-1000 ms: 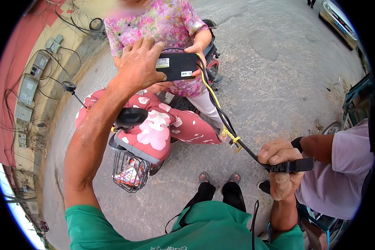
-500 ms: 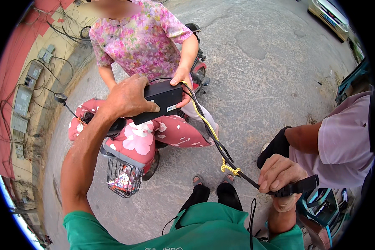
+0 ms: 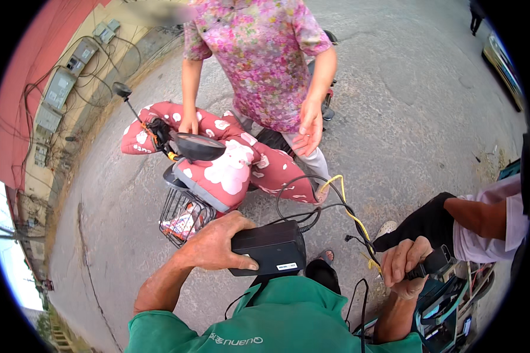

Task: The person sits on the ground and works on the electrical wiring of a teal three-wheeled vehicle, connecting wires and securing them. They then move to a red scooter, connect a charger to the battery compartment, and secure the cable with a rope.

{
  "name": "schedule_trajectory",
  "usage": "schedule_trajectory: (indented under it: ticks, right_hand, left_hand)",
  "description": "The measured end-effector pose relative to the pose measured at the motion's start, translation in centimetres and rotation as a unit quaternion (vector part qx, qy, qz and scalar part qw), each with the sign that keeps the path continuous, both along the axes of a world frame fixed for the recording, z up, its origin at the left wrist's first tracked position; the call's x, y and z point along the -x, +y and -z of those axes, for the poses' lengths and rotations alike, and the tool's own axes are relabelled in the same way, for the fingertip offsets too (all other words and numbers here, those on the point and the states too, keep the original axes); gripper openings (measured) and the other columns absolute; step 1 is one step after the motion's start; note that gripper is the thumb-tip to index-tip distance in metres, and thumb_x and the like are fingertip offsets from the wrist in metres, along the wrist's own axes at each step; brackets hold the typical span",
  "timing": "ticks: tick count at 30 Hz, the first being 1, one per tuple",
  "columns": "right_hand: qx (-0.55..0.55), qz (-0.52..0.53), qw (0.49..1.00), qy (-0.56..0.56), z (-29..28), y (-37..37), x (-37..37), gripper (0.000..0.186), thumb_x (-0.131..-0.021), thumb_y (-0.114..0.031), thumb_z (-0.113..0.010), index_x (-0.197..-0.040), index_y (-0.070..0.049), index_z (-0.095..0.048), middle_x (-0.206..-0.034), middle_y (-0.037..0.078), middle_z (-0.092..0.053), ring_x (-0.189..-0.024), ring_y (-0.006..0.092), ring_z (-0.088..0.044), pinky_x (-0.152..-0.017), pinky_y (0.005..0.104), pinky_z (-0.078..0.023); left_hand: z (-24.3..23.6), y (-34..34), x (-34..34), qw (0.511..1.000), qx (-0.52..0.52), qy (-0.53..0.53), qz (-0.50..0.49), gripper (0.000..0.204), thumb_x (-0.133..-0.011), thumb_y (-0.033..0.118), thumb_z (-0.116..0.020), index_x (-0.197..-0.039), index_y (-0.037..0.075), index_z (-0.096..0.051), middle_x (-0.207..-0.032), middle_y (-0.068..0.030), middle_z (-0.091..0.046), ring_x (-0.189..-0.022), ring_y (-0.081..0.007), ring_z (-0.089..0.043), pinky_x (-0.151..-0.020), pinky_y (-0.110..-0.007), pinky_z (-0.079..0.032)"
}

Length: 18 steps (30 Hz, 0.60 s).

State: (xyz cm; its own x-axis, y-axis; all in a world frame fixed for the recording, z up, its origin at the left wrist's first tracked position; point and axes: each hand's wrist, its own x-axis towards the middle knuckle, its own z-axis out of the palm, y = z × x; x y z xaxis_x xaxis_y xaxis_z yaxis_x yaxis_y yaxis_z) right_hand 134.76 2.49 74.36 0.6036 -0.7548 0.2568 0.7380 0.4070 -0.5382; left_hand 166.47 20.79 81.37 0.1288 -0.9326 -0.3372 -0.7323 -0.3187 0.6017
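My left hand (image 3: 215, 242) grips a black box-shaped charger (image 3: 271, 249) close to my chest. A black cable (image 3: 318, 206) with a yellow tie loops from the charger across to my right hand (image 3: 403, 265), which is shut on the cable's black plug end (image 3: 433, 262). A person in a pink flowered shirt (image 3: 262, 56) stands in front of me beside an electric scooter (image 3: 218, 162) draped in a red and white padded cover. One of that person's hands rests on the scooter's handlebar, the other hangs open.
The scooter carries a wire front basket (image 3: 182, 215) with a packet inside. Another person in a pale shirt (image 3: 492, 220) sits at my right. A wall with meter boxes and wires (image 3: 56, 97) runs along the left. Concrete ground spreads around; a car (image 3: 503, 62) is parked far right.
My left hand has pulled the charger down from the standing person toward my chest. That person has let go of it. My right hand stays on the plug end.
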Motion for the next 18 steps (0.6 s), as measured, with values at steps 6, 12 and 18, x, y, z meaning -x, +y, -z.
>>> schedule_trajectory:
  ticks: [6,12,18]
  right_hand:
    - [0.018,-0.113,0.955,0.273,-0.4,6.5,-5.6,0.058,-0.059,-0.033,-0.099,-0.079,-0.007,-0.051,-0.058,0.01,-0.059,-0.044,0.0141,-0.055,-0.041,0.0254,-0.042]
    - [0.105,-0.312,0.885,0.329,0.5,15.2,-17.7,0.048,-0.063,-0.022,-0.096,-0.08,-0.007,-0.054,-0.071,0.012,-0.067,-0.055,0.0131,-0.06,-0.048,0.027,-0.045]
    - [0.09,-0.467,0.825,0.306,2.1,29.1,-33.0,0.042,-0.07,-0.017,-0.093,-0.084,-0.006,-0.054,-0.075,0.011,-0.068,-0.057,0.0112,-0.058,-0.049,0.0258,-0.044]
  left_hand:
    - [7.6,11.9,-3.1,0.988,-0.042,0.117,-0.094,0.068,-0.065,0.033,-0.087,-0.118,-0.001,-0.064,-0.11,-0.0168,-0.062,-0.104,-0.0321,-0.062,-0.09,-0.04,-0.05]
    - [10.0,26.9,-9.6,0.943,-0.044,0.239,-0.229,0.068,-0.065,0.032,-0.088,-0.12,0.0,-0.064,-0.109,-0.0149,-0.064,-0.103,-0.0289,-0.063,-0.091,-0.04,-0.05]
    - [14.1,48.1,-16.1,0.813,0.08,0.428,-0.387,0.076,-0.061,0.032,-0.092,-0.122,-0.001,-0.061,-0.112,-0.0099,-0.066,-0.104,-0.0195,-0.062,-0.09,-0.036,-0.05]
